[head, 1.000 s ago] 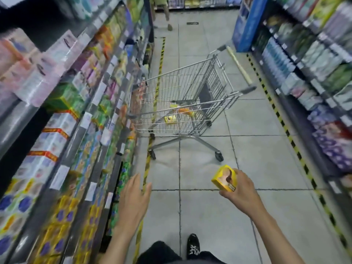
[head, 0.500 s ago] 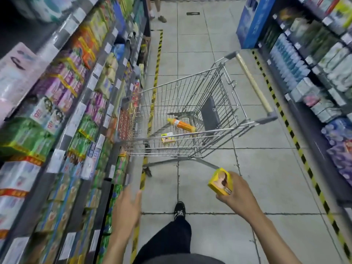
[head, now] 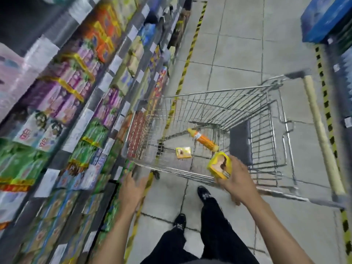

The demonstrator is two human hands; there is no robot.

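Note:
My right hand (head: 237, 182) grips a small yellow box (head: 219, 164) and holds it over the near rim of a wire shopping cart (head: 213, 103). Inside the cart, on its floor, lie a second small yellow box (head: 183, 152) and an orange bottle (head: 202, 140). My left hand (head: 132, 189) hangs empty with relaxed fingers, just left of the cart's near corner and close to the shelf edge. The cart's pale handle (head: 320, 130) points away to the right.
Packed shelves (head: 76, 111) of boxed goods run along the left, more shelving stands at the right edge with a blue display (head: 323, 18). Yellow-black floor tape (head: 187, 60) lines both sides of the tiled aisle. My legs and black shoes (head: 203, 193) are just behind the cart.
I have stepped up to the cart, which now fills the middle of the view. My right hand has carried the yellow box forward to above the cart's near rim. The left hand stays empty.

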